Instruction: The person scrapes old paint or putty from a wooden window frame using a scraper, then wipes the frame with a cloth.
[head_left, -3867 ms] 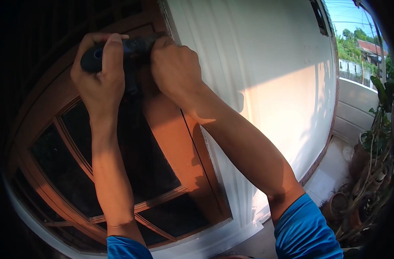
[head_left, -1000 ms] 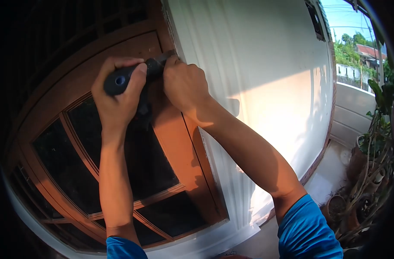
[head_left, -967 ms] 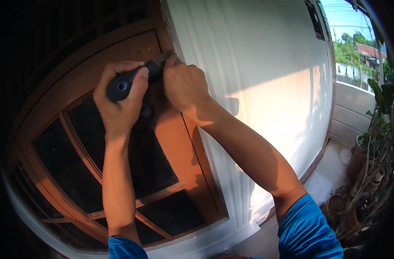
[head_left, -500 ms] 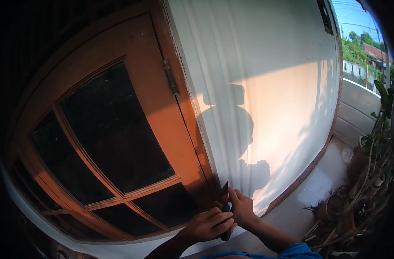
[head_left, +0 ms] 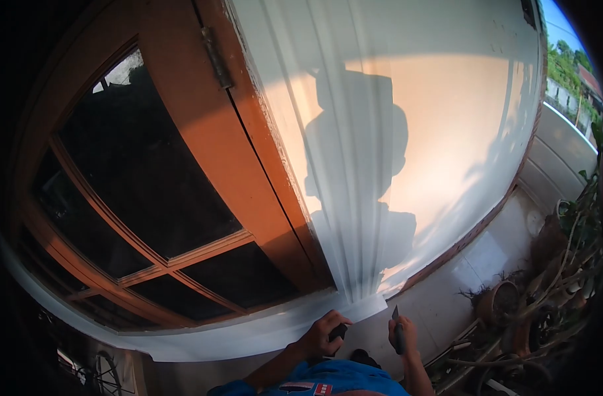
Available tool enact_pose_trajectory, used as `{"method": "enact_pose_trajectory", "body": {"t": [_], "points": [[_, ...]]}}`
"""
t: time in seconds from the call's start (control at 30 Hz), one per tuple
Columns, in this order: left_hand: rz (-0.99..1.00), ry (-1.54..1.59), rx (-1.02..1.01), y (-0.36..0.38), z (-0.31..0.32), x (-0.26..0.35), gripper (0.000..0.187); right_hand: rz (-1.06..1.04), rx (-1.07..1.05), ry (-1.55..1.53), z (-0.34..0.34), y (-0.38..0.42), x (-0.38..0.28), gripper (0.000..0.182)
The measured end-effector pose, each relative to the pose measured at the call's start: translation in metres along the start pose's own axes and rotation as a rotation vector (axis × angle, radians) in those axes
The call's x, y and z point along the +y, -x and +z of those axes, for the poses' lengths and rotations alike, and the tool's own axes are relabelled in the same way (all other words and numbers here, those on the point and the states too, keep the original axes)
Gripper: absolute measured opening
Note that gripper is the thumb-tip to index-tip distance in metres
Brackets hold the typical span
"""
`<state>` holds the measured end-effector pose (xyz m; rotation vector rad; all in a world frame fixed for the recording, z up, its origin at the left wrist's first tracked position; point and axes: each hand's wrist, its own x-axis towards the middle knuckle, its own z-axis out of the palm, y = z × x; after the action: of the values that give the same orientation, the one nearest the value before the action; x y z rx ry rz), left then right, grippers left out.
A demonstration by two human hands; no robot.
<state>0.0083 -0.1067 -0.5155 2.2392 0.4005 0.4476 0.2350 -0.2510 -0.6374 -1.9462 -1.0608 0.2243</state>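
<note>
My right hand point(head_left: 409, 335) is closed around the dark handle of a knife point(head_left: 399, 338), whose short pointed blade stands upward. To its left, my left hand point(head_left: 322, 335) curls round a small black object point(head_left: 339, 331); its kind is hard to make out. Both hands are low in the view, apart from each other, in front of the white window ledge point(head_left: 361, 310). Neither hand touches the wall.
An orange-brown wooden window frame point(head_left: 182, 132) with dark panes and a hinge point(head_left: 215, 58) fills the left. My shadow falls on the white wall point(head_left: 460, 119). Potted plants point(head_left: 499, 300) line the tiled floor at right; a bicycle wheel point(head_left: 106, 373) shows at lower left.
My hands were together on the knife and the black object; now they have separated, the knife in the right and the black object in the left. The view has shifted downward.
</note>
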Motion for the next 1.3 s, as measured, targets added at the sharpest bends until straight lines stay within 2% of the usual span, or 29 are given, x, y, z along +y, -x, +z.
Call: {"method": "enact_pose_trajectory", "body": {"t": [0.13, 0.27, 0.33, 0.37, 0.47, 0.5, 0.6, 0.7, 0.8, 0.83, 0.93, 1.07, 1.2, 1.3], "points": [[-0.222, 0.042, 0.004, 0.005, 0.006, 0.004, 0.039, 0.061, -0.055, 0.022, -0.006, 0.015, 0.038, 0.030], [-0.239, 0.170, 0.103, 0.017, 0.024, -0.002, 0.034, 0.080, -0.189, 0.027, 0.008, 0.027, 0.065, 0.031], [-0.260, 0.209, 0.140, 0.021, 0.026, 0.000, 0.031, 0.085, -0.238, 0.026, 0.014, 0.030, 0.057, 0.032], [-0.204, 0.171, 0.221, 0.025, 0.031, -0.002, 0.030, 0.080, -0.255, 0.032, 0.017, 0.030, 0.050, 0.032], [-0.242, 0.019, 0.307, 0.035, 0.029, -0.006, 0.030, 0.043, -0.298, 0.056, 0.023, 0.027, 0.025, 0.032], [-0.242, 0.075, 0.355, 0.037, 0.028, -0.009, 0.024, 0.030, -0.314, 0.065, 0.023, 0.027, 0.019, 0.032], [-0.402, 0.295, 0.533, 0.036, 0.027, -0.010, 0.021, 0.028, -0.328, 0.036, 0.025, 0.030, 0.004, 0.031], [-0.467, 0.409, 0.658, 0.038, 0.021, -0.010, 0.025, 0.030, -0.316, -0.018, 0.023, 0.041, -0.005, 0.031], [-0.542, 0.799, 0.755, 0.050, 0.028, -0.037, 0.030, 0.068, -0.327, 0.043, 0.023, 0.053, -0.010, 0.030], [-0.556, 1.013, 0.785, 0.048, 0.023, -0.029, 0.029, 0.056, -0.312, 0.026, 0.027, 0.056, -0.008, 0.030], [-0.509, 1.262, 0.761, 0.047, 0.002, -0.008, 0.028, 0.081, -0.257, -0.015, 0.030, 0.071, -0.006, 0.030], [-0.521, 1.276, 0.692, 0.048, -0.008, -0.010, 0.031, 0.125, -0.110, -0.007, 0.027, 0.071, -0.023, 0.031], [-0.695, 1.161, 0.654, 0.046, 0.000, -0.016, 0.028, 0.178, -0.063, -0.034, 0.022, 0.082, -0.022, 0.030], [-0.632, 1.181, 0.656, 0.044, 0.004, -0.017, 0.029, 0.197, -0.031, -0.005, 0.018, 0.088, -0.019, 0.027]]}}
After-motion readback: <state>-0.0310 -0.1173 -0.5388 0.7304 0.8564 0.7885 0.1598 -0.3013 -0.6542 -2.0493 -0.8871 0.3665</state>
